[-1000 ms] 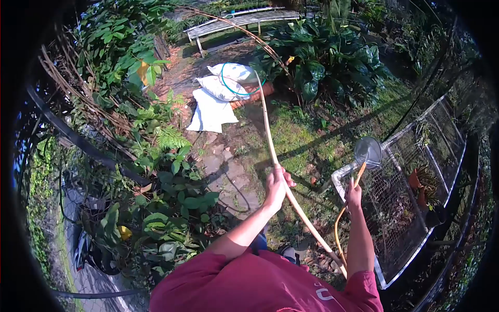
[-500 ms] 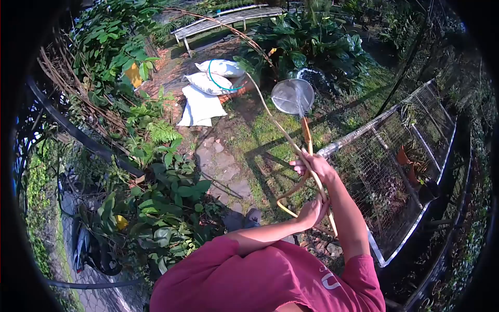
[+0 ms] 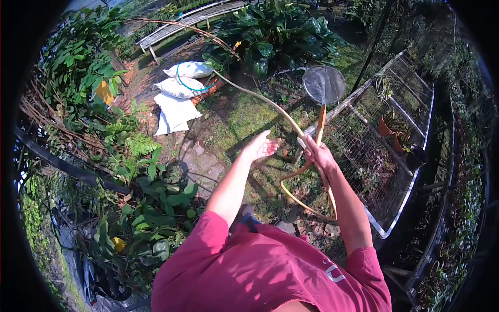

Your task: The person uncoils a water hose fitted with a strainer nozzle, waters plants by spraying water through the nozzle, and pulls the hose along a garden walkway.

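My right hand point(image 3: 318, 152) is closed around a yellowish garden hose point(image 3: 270, 105), which runs from the sacks to my hand and loops below it. An orange-brown, handle-like length point(image 3: 321, 124) also rises from this grip. At its upper end is a round, see-through grey disc point(image 3: 335, 86) with a pale rim and a whitish streak at its middle; whether it is mesh I cannot tell. My left hand point(image 3: 260, 146) is held out left of the hose, fingers spread, touching nothing. The fingers of my right hand partly hide the hose.
Stacked white sacks point(image 3: 176, 112) lie on the ground ahead, with a teal hose point(image 3: 180, 78) across them. A wire-mesh frame point(image 3: 358, 140) leans at the right, near terracotta pots point(image 3: 384, 126). Leafy plants point(image 3: 150, 200) line the left, and a wooden bench point(image 3: 179, 27) stands behind.
My left hand has let go of the hose near my right forearm and moved forward and left, opening. The disc has shifted right and up in view, and the sacks have shifted left.
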Tool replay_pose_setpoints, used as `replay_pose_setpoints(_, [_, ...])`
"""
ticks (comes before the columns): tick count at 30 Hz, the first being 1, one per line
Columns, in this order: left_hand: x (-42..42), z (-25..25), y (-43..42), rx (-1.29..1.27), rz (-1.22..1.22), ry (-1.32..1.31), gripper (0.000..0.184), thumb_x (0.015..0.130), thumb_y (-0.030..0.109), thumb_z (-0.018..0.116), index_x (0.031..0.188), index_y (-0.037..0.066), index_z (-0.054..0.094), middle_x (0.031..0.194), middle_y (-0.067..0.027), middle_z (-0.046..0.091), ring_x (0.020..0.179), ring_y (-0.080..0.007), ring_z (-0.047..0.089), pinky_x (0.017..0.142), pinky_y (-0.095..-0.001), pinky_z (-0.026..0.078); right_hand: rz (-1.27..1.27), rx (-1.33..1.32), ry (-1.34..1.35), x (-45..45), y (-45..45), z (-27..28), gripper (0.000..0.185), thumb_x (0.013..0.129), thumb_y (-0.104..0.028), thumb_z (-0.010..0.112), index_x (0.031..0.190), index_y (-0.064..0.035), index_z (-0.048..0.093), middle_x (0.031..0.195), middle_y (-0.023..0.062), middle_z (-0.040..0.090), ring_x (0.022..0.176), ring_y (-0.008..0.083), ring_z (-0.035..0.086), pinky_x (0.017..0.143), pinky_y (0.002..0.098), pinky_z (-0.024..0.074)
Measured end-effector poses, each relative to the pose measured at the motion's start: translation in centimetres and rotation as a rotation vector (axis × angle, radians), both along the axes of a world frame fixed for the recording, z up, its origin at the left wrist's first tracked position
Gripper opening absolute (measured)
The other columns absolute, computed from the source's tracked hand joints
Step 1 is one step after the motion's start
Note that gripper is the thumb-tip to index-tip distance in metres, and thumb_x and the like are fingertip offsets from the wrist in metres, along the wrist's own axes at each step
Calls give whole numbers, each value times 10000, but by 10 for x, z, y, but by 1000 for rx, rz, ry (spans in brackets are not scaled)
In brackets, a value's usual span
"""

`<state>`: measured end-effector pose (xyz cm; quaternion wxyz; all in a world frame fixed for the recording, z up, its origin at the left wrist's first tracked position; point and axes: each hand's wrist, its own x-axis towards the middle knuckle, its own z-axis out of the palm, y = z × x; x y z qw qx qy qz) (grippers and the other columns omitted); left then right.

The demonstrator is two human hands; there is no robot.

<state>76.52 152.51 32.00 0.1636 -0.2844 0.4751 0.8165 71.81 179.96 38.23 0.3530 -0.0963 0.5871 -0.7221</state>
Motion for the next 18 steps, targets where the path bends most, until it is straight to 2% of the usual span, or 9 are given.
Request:
replay_pose_setpoints(3, [-42, 7, -1, 180, 192, -30, 1200, 836, 630, 678, 1510, -92, -3, 1278, -298, 475, 1096, -420, 586, 909, -520, 535, -2, -9, -12, 5, -4, -5, 372, 1048, -419, 470, 865, -112, 574, 606, -32, 462, 473, 81, 379, 488, 255, 365])
replay_pose_setpoints(6, [-102, 11, 18, 621, 414, 180, 662, 961, 434, 614, 1323, -69, 380, 1061, -217, 597, 992, -356, 633, 914, -510, 547, -12, -95, -140, 11, -12, 2, 379, 1051, -436, 447, 1123, -103, 612, 635, -32, 474, 472, 79, 374, 506, 257, 385])
replay_pose_setpoints(7, [-121, 16, 23, 600, 660, 268, 389, 1007, 379, 549, 1055, -4, 503, 907, -150, 617, 839, -274, 636, 840, -436, 574, -82, -84, -172, 13, -12, 8, 402, 1049, -446, 444, 1179, -100, 601, 638, -30, 475, 468, 76, 369, 506, 252, 382])
replay_pose_setpoints(8, [-132, 21, 13, 587, 647, 199, 392, 1020, 425, 503, 938, 42, 515, 733, -80, 580, 649, -192, 582, 726, -363, 578, -85, -81, -167, 11, -7, 11, 435, 1044, -430, 473, 1226, -53, 592, 680, -29, 506, 519, 65, 408, 498, 244, 371])
replay_pose_setpoints(10, [-142, 12, -23, 620, 575, 255, 412, 1035, 449, 449, 893, 68, 512, 585, -16, 499, 524, -154, 518, 642, -351, 565, -74, -99, -148, 4, -5, 13, 421, 1043, -453, 457, 1234, -96, 573, 656, -18, 499, 460, 70, 367, 497, 244, 360])
replay_pose_setpoints(12, [-127, 33, -36, 448, 757, 186, 427, 1039, 462, 427, 874, 80, 520, 530, 22, 447, 473, -146, 493, 622, -368, 573, -62, -166, -215, -2, -12, 14, 425, 1039, -450, 468, 1223, -83, 576, 646, -18, 500, 460, 70, 370, 492, 241, 351])
replay_pose_setpoints(14, [-94, 72, -44, 463, 846, 230, 371, 1041, 403, 464, 837, 96, 504, 665, -14, 508, 557, -158, 540, 698, -385, 592, -19, -203, -246, -7, -22, 4, 452, 1029, -452, 493, 1213, -48, 581, 652, -10, 514, 464, 71, 390, 496, 231, 360])
replay_pose_setpoints(16, [-61, 78, -63, 311, 804, 433, 336, 1030, 371, 510, 829, 102, 494, 722, -21, 519, 623, -152, 558, 751, -388, 588, -38, 35, -142, -2, -37, 10, 532, 1026, -487, 476, 1225, -15, 617, 657, 12, 542, 476, 79, 419, 474, 244, 376])
replay_pose_setpoints(18, [-8, 100, -71, 185, 816, 529, 315, 1024, 385, 530, 859, 121, 483, 720, 27, 471, 604, -104, 480, 644, -310, 515, 23, 174, 85, -10, -58, -31, 541, 1014, -525, 474, 1113, -33, 674, 643, 10, 559, 520, 113, 501, 519, 263, 422])
